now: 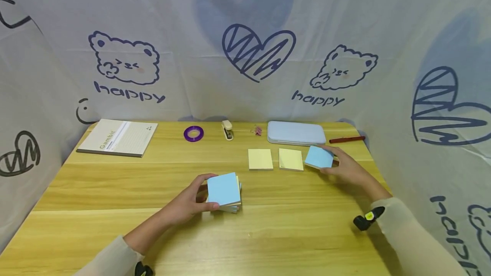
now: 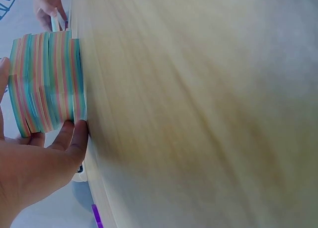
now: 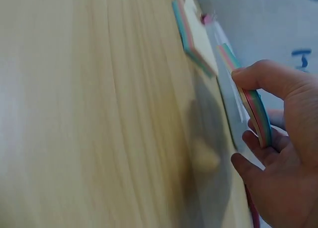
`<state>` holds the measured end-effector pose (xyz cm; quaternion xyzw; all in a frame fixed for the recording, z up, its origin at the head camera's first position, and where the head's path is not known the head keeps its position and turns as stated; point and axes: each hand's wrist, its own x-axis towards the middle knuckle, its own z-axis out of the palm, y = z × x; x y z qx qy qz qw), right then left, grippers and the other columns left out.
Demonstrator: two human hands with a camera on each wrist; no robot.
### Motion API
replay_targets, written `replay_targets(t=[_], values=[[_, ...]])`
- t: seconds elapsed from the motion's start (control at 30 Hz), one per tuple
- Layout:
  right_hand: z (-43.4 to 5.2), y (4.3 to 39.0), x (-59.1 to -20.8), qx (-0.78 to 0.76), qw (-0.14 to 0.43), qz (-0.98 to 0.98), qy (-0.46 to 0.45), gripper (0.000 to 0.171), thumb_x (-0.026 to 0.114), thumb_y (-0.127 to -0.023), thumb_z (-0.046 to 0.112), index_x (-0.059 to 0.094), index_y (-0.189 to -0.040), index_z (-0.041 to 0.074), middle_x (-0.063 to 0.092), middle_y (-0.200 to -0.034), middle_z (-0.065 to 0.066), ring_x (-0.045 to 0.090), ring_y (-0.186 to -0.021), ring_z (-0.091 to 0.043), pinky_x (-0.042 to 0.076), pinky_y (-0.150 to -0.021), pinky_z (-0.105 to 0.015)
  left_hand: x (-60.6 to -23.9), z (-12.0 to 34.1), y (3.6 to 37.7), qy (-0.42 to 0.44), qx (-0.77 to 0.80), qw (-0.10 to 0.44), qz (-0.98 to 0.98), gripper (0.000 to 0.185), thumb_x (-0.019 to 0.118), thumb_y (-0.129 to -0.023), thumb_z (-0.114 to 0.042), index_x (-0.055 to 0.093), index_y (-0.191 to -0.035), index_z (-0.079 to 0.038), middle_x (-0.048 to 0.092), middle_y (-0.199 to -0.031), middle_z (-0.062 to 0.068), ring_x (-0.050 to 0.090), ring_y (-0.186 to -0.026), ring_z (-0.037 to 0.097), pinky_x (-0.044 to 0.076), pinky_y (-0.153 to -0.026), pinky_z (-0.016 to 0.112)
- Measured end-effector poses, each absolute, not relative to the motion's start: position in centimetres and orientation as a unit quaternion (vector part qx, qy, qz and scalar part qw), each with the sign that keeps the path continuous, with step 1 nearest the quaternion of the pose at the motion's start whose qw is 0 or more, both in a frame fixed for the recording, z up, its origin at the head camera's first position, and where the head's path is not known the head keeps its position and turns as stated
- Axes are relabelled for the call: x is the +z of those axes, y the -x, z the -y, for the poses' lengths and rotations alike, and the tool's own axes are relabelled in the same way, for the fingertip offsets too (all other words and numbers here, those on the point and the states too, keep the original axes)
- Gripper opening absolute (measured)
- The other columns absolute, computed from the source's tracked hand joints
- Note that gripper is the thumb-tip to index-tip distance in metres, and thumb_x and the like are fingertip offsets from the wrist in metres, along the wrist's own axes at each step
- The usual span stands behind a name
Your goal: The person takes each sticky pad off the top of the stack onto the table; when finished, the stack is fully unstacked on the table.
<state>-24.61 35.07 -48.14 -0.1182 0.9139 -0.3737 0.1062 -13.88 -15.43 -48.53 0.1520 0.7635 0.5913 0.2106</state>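
The left hand (image 1: pixel 188 205) curls its thumb and fingers round the tall block of sticky notes (image 1: pixel 224 191) near the middle of the counter (image 1: pixel 115 191), blue sheet on top, striped edges showing in the left wrist view. The right hand (image 1: pixel 347 168) pinches a thin blue pad (image 1: pixel 319 157) between thumb and fingers, held tilted just above the wood at the right end of a row, beside two yellow pads (image 1: pixel 261 159) (image 1: pixel 291 159) that lie flat and a little apart.

To set this pad down well, I would level it before letting go, square its edge to the neighbouring yellow pad and keep the same gap (the tilt could let a corner catch first). The left hand should hold the block steady so the layers do not slide.

The counter is pale, striped wood. Along its far edge lie a notebook (image 1: pixel 117 137), a purple tape roll (image 1: pixel 193 133), a small stapler (image 1: pixel 227 130), a pink clip (image 1: pixel 257 130), a light blue case (image 1: pixel 296 133) and a red pen (image 1: pixel 347 139). A white cloth printed with bears, hearts and "happy" hangs round three sides.
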Motion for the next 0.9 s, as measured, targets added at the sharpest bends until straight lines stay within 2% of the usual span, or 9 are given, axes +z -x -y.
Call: replay_targets(t=[0.1, 0.4, 0.6, 0.9], values=[[-35.9, 25.0, -48.5, -0.363, 0.108, -0.918, 0.117, 0.087, 0.081, -0.091, 0.019, 0.03, -0.158, -0.003, 0.026, -0.162, -0.031, 0.029, -0.146, -0.052, 0.03, -0.117, -0.067, -48.6, 15.4, 13.9, -0.154, 0.591, 0.213, -0.763, 0.081, 0.078, -0.094, -0.023, 0.028, -0.157, -0.012, 0.041, -0.152, 0.028, 0.037, -0.144, 0.05, 0.048, -0.107, 0.051], [-36.6, 25.8, -48.5, -0.332, 0.133, -0.923, 0.14, 0.086, 0.082, -0.088, 0.017, 0.034, -0.157, -0.001, 0.03, -0.157, -0.033, 0.035, -0.138, -0.048, 0.03, -0.115, -0.066, -48.5, 15.4, 13.9, -0.152, 0.588, 0.209, -0.766, 0.08, 0.078, -0.094, -0.023, 0.029, -0.157, -0.013, 0.042, -0.152, 0.027, 0.035, -0.145, 0.05, 0.045, -0.11, 0.055], [-36.9, 26.2, -49.1, -0.332, 0.141, -0.921, 0.149, 0.085, 0.081, -0.088, 0.014, 0.034, -0.158, -0.001, 0.027, -0.159, -0.033, 0.025, -0.147, -0.051, 0.022, -0.119, -0.067, -48.4, 15.4, 13.9, -0.152, 0.588, 0.208, -0.766, 0.08, 0.078, -0.094, -0.023, 0.029, -0.157, -0.014, 0.041, -0.153, 0.027, 0.033, -0.146, 0.05, 0.044, -0.111, 0.056], [-37.0, 26.3, -49.2, -0.357, 0.166, -0.908, 0.147, 0.087, 0.079, -0.084, 0.005, 0.033, -0.159, 0.003, 0.02, -0.164, -0.031, 0.016, -0.151, -0.051, 0.014, -0.121, -0.069, -48.4, 15.5, 13.8, -0.154, 0.589, 0.209, -0.765, 0.08, 0.077, -0.095, -0.021, 0.029, -0.157, -0.012, 0.041, -0.151, 0.028, 0.038, -0.143, 0.05, 0.049, -0.106, 0.046]])
